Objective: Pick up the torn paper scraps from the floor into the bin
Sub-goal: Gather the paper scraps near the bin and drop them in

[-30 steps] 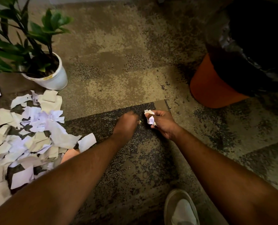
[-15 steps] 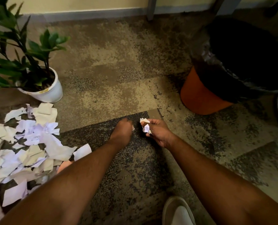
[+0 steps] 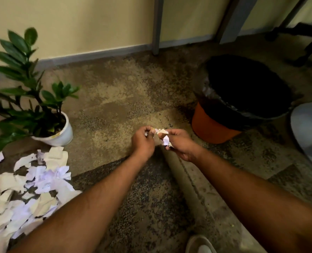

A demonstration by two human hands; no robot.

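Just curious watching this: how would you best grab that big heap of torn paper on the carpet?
Probably from above: the paper pile lies flat and loose on the carpet. Rake its ragged right edge inward with curled fingers, then gather a bunch, since single flat scraps give little to pinch.

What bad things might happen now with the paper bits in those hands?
Small scraps are pinched loosely between the left hand and right hand, away from the bin, so bits may flutter back onto the carpet on the way. The big scrap pile lies close by the plant pot, so a reaching arm might bump it.
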